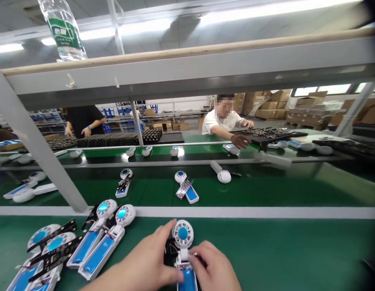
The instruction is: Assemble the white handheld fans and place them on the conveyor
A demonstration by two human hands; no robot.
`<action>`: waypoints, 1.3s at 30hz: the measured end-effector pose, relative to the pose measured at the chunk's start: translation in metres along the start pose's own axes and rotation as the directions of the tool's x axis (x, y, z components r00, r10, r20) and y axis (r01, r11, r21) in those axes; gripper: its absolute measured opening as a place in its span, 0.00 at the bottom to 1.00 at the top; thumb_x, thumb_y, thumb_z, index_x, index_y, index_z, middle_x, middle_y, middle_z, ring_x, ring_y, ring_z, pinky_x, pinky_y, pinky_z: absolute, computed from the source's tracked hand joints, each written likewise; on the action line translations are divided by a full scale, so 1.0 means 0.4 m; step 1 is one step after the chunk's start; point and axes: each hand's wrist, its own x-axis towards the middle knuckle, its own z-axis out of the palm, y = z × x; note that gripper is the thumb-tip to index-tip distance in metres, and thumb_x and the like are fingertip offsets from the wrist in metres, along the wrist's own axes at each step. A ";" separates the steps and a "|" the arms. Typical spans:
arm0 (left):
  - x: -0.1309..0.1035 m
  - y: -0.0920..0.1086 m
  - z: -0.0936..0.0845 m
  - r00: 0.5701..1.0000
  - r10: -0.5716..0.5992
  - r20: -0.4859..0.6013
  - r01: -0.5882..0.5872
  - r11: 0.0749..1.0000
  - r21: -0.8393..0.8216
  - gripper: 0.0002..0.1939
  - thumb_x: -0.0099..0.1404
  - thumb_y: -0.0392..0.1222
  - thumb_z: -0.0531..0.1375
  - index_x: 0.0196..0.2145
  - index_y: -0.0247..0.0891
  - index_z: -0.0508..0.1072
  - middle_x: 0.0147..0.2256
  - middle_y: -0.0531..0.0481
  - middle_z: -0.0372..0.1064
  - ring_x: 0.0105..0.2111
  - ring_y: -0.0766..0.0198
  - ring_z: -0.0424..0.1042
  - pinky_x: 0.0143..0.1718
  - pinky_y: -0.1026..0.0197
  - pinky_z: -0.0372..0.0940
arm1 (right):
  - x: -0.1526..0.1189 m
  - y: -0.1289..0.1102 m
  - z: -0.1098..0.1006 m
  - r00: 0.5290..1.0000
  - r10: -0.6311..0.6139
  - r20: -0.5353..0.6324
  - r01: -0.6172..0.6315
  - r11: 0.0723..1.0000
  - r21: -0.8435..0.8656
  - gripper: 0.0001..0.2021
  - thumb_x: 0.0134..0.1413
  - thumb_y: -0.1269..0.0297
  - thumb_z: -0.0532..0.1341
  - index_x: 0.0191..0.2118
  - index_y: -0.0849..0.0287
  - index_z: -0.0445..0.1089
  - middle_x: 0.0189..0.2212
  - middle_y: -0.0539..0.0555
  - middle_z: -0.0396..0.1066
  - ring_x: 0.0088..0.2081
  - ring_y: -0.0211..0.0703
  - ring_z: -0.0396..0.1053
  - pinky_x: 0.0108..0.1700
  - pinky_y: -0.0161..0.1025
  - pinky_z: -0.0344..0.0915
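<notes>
A green desk (pixel 281 250) carries four opened handheld fans (pixel 85 244) at left. The left hand (pixel 153 258) grasps another white handheld fan (pixel 185 254), right of that group, its thumb touching the blue battery (pixel 187 281); the right hand's (pixel 216 266) fingers bunch against the neck, exact grip unclear.

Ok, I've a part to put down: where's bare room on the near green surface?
Widest: right of the right hand, below the white strip. Smaller: between the left hand and the white units crowding the left.
</notes>
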 end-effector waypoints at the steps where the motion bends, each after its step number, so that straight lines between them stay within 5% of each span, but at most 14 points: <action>1: -0.012 -0.010 0.018 0.999 -0.004 -0.037 0.004 1.000 -0.004 0.51 0.43 0.39 0.71 0.65 0.43 0.59 0.56 0.41 0.69 0.53 0.44 0.71 0.52 0.52 0.67 | -0.003 0.004 0.008 0.999 -0.053 0.001 0.053 0.999 0.012 0.10 0.59 0.69 0.56 0.34 0.53 0.76 0.33 0.52 0.74 0.36 0.41 0.74 0.39 0.33 0.67; 5: -0.033 -0.042 0.100 0.975 -0.026 -0.220 -0.004 0.991 -0.135 0.40 0.51 0.32 0.63 0.61 0.44 0.59 0.34 0.53 0.74 0.32 0.59 0.76 0.35 0.62 0.70 | -0.015 0.011 0.026 0.989 -0.136 0.061 0.134 0.990 0.038 0.13 0.61 0.71 0.53 0.39 0.53 0.75 0.36 0.53 0.72 0.39 0.41 0.73 0.42 0.34 0.67; 10: -0.038 -0.043 0.152 0.968 -0.072 -0.239 -0.031 0.915 -0.401 0.24 0.63 0.33 0.56 0.56 0.42 0.63 0.33 0.53 0.71 0.33 0.63 0.74 0.38 0.63 0.69 | -0.006 -0.006 0.013 0.984 -0.013 0.177 -0.013 0.990 0.140 0.12 0.61 0.68 0.56 0.36 0.52 0.78 0.34 0.53 0.71 0.37 0.42 0.72 0.41 0.34 0.67; 14: -0.040 -0.024 0.149 0.980 -0.074 -0.185 -0.003 0.923 -0.386 0.24 0.63 0.35 0.57 0.57 0.44 0.64 0.37 0.52 0.73 0.36 0.61 0.74 0.42 0.60 0.69 | 0.002 -0.013 0.014 0.980 0.059 0.189 -0.094 0.979 0.180 0.13 0.60 0.67 0.58 0.30 0.53 0.79 0.32 0.52 0.71 0.35 0.42 0.73 0.38 0.35 0.67; 18: -0.043 -0.012 0.135 0.977 0.033 -0.212 -0.089 0.962 -0.260 0.22 0.62 0.34 0.58 0.54 0.44 0.67 0.47 0.47 0.71 0.47 0.58 0.72 0.50 0.57 0.66 | -0.007 -0.009 0.020 0.981 -0.074 0.180 0.060 0.995 0.082 0.14 0.60 0.69 0.54 0.33 0.54 0.78 0.32 0.54 0.71 0.35 0.43 0.72 0.38 0.37 0.68; 22: -0.044 -0.010 0.132 0.969 0.134 -0.208 -0.179 0.960 -0.215 0.16 0.62 0.30 0.55 0.47 0.42 0.70 0.44 0.48 0.71 0.42 0.60 0.73 0.46 0.59 0.68 | -0.013 -0.009 0.023 0.975 -0.189 0.120 0.197 0.979 -0.059 0.14 0.59 0.71 0.54 0.32 0.54 0.77 0.29 0.53 0.70 0.32 0.42 0.72 0.33 0.35 0.68; 31: -0.034 -0.013 0.146 0.977 0.056 -0.205 -0.109 0.960 -0.258 0.15 0.63 0.32 0.55 0.47 0.43 0.70 0.40 0.51 0.75 0.39 0.61 0.75 0.43 0.61 0.69 | -0.010 -0.004 0.016 0.933 -0.354 -0.072 0.341 0.929 -0.144 0.09 0.57 0.72 0.56 0.32 0.56 0.73 0.27 0.51 0.73 0.30 0.41 0.71 0.31 0.35 0.68; 39: -0.032 0.006 0.135 0.990 -0.004 -0.139 -0.045 0.935 -0.352 0.14 0.66 0.35 0.54 0.47 0.42 0.72 0.39 0.51 0.74 0.38 0.62 0.74 0.43 0.60 0.69 | -0.009 -0.013 0.014 0.952 -0.305 -0.038 0.305 0.952 -0.006 0.10 0.59 0.72 0.53 0.31 0.56 0.70 0.30 0.51 0.72 0.32 0.39 0.72 0.34 0.34 0.68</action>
